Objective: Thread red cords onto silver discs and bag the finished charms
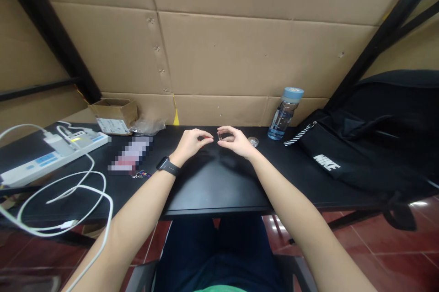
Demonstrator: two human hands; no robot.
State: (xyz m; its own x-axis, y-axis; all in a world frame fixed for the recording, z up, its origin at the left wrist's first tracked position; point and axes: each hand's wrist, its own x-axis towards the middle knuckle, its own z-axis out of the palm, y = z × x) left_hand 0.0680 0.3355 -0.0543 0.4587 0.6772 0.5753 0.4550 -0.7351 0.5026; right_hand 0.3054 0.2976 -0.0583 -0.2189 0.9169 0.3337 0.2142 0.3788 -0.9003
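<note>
Little margin for a slip

A black desk (212, 191) spans the view, with a black Nike backpack (360, 146) at its right end. On the left, a white charging cable (111, 209) loops from a power strip (48, 160) across the line of the left forearm; whether they touch I cannot tell, but a snag could jerk that arm. A blue-lidded water bottle (283, 116) stands beyond the right hand (236, 141), which seems out of harm's way.

Both forearms reach forward, hands facing, fingertips near but apart above the desk. The right thumb and index finger are parted around a small dark piece (220, 136). The left hand (192, 143) is pinched nearly closed on a tiny red piece (207, 137). A clear round container (254, 141) sits just beside the right wrist, where a backward sweep could knock it. Loosened fingertips could drop either piece.
</note>
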